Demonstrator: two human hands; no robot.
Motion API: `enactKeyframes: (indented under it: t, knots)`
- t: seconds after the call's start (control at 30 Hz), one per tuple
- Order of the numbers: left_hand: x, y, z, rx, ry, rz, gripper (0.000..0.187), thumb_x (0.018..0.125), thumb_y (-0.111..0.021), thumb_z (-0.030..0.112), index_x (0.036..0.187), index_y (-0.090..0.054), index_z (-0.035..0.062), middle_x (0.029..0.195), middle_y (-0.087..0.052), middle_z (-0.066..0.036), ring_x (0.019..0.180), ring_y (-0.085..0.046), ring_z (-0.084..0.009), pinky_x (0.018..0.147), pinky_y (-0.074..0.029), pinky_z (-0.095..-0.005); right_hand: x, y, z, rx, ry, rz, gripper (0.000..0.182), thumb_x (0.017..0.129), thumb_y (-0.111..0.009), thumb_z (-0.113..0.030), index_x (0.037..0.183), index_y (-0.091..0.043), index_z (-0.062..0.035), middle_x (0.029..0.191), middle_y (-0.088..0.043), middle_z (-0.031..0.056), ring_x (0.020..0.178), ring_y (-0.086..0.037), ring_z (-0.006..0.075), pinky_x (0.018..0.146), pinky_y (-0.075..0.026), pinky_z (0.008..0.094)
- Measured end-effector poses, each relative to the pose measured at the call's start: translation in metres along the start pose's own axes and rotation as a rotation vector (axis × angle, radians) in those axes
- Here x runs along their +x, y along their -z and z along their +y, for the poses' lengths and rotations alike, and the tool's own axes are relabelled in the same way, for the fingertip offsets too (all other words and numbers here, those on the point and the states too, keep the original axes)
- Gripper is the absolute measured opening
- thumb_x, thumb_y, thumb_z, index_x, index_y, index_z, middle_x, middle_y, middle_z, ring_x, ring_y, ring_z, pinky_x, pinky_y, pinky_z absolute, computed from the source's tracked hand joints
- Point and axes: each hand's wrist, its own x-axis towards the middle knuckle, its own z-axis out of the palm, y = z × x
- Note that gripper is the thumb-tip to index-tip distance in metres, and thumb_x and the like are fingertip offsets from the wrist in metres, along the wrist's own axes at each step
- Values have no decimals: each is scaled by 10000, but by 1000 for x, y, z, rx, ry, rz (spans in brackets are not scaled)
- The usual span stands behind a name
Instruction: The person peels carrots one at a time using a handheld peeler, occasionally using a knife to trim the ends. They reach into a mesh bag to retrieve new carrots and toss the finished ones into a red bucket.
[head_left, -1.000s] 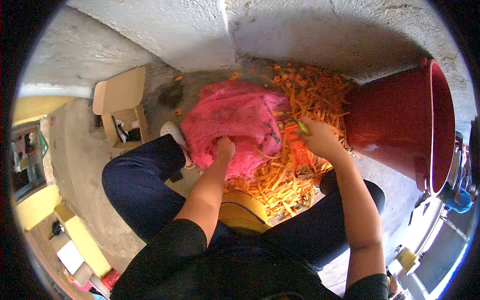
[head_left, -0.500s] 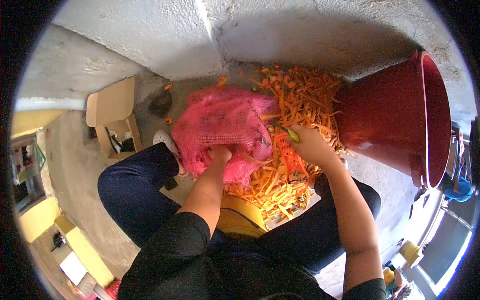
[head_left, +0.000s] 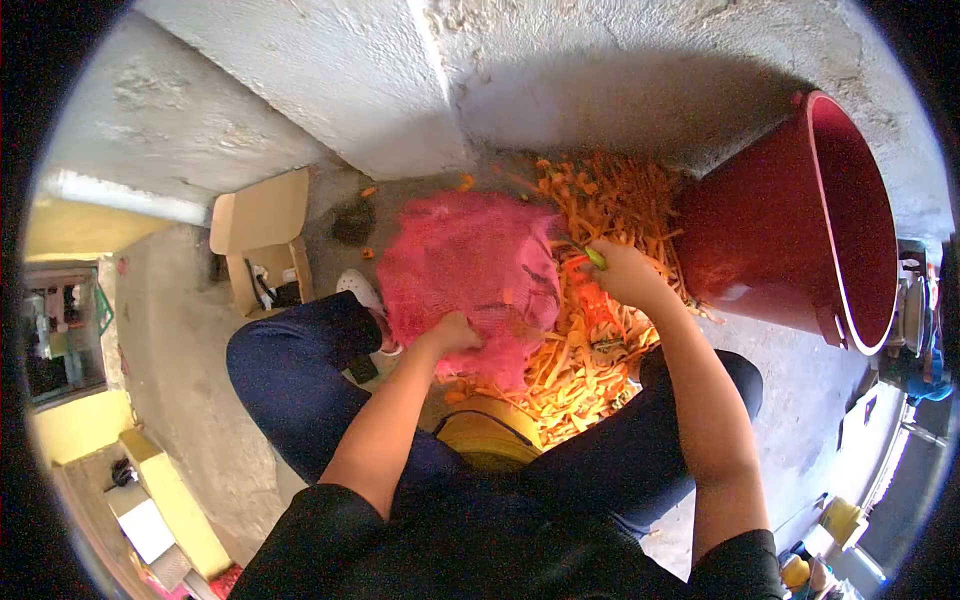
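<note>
A pink mesh bag (head_left: 460, 260) lies on the floor in front of me. My left hand (head_left: 456, 332) is closed on the near part of the bag, its fingers bunched in the mesh. My right hand (head_left: 625, 275) is closed round a peeler with a green handle (head_left: 595, 257), just right of the bag. Orange peels (head_left: 610, 200) are heaped behind and beneath my right hand, and more lie between the bag and my right leg. A yellow container (head_left: 487, 432) stands between my legs.
A large dark red tub (head_left: 770, 220) lies tilted at the right, its mouth facing right. An open cardboard box (head_left: 262, 215) with dark items is at the left. A rough wall (head_left: 600, 60) rises behind the peels. My legs are bent on both sides.
My left hand has come out of the bag's opening and now grips its near side. The bag looks flatter and rumpled. My right hand still holds the peeler. The view has shifted slightly.
</note>
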Motion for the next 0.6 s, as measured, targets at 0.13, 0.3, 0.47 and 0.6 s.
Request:
enactKeyframes:
  t: [0.13,0.3,0.47,0.6]
  knots:
    - [-82,4,32,-211,-123,79,583,607,-612,97,1153,-422,21,1008,-552,-102,896,-529,-217,776,-413,-302,-13,7,-5,-69,23,-1,272,753,-520,-261,926,-499,-52,818,-573,207,756,-551,370,654,-434,438]
    - [-114,-12,4,-592,-101,216,610,632,-662,99,1167,-378,30,1081,-511,-69,930,-511,-177,820,-392,-277,-27,-3,1,-41,50,73,277,756,-520,-255,931,-500,-41,805,-571,212,751,-545,377,657,-429,433]
    - [-184,-9,14,-486,-398,439,568,666,-680,156,1151,-404,46,1038,-529,-53,924,-513,-125,789,-407,-260,-50,-9,-8,-29,63,109,297,751,-542,-252,934,-492,-24,800,-565,215,752,-537,376,657,-418,427]
    - [-218,0,27,-587,-392,543,537,737,-617,221,1174,-364,40,978,-535,-46,883,-520,-139,784,-408,-270,-70,-11,-10,59,37,165,285,749,-550,-259,887,-488,-17,768,-560,212,728,-521,387,636,-408,417]
